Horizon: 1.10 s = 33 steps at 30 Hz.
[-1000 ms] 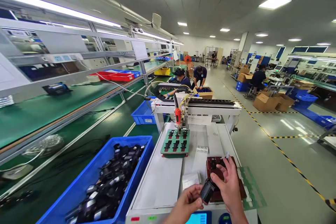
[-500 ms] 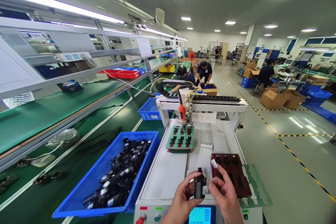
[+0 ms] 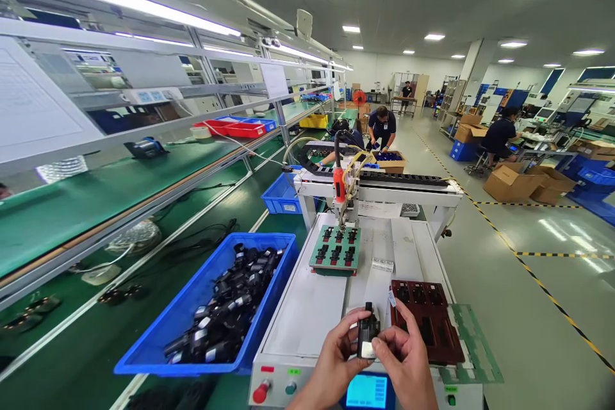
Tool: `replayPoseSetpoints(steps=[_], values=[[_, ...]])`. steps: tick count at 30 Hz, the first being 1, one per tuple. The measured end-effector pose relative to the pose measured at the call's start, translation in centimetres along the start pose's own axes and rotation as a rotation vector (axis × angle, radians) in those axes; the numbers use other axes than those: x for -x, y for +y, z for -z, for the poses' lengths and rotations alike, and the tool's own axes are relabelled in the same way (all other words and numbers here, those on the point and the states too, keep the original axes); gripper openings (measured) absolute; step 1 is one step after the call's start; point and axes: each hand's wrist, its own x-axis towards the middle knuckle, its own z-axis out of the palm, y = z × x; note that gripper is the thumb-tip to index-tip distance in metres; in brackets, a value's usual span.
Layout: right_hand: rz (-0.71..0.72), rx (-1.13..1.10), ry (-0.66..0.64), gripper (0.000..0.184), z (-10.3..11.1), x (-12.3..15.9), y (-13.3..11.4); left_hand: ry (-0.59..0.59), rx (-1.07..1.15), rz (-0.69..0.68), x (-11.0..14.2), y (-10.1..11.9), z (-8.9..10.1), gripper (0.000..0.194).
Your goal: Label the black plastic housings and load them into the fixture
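My left hand (image 3: 334, 359) grips a small black plastic part with a short stub on top (image 3: 367, 328), which looks like a little pump, between thumb and fingers. It is held upright above the front of the white bench machine (image 3: 302, 314). On the lower side of the part sits a white label (image 3: 368, 350), with the thumb of my right hand (image 3: 408, 359) pressing at its edge. A second white label (image 3: 392, 298) clings to my right index fingertip. Beside that hand lies a dark red fixture (image 3: 444, 339) with black pieces in its back row.
A blue bin (image 3: 148, 359) of black parts stands left. Under the red screwdriver head (image 3: 339, 186) sits a green fixture (image 3: 314, 259) loaded with parts. A clear greenish plate (image 3: 473, 339) juts out right. The control screen (image 3: 366, 391) is below my hands. Several people work farther back.
The white label, earlier held by my right fingers at the part's side, now lies against its lower front under my thumb. The view has shifted slightly left.
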Motion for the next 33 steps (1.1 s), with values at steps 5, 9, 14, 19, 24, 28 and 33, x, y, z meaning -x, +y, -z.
replayPoseSetpoints(steps=[5,9,14,19,24,28,33], values=[[0.022,0.024,0.067,0.094,-0.6,0.0,-0.1,-0.003,-0.009,0.008,0.1,0.1,0.0,0.066],[0.067,0.128,0.101,0.092,-0.7,0.2,0.2,0.004,-0.01,-0.011,0.1,0.0,0.1,0.066],[0.345,0.425,0.215,0.067,-0.5,0.8,1.1,-0.027,-0.005,-0.013,0.2,0.2,0.3,0.066],[0.314,0.494,0.118,0.089,-0.5,0.7,1.4,0.012,-0.277,-0.202,1.1,0.5,0.3,0.046],[0.156,0.502,-0.021,0.093,-1.3,0.1,2.5,-0.017,-0.418,-0.291,1.4,0.0,0.5,0.038],[0.165,0.312,-0.04,0.086,1.9,-3.6,5.4,-0.041,0.265,0.02,1.0,-0.1,1.6,0.064],[0.221,0.718,0.287,0.081,9.2,-10.7,11.8,-0.316,0.829,0.209,1.1,1.3,2.9,0.064]])
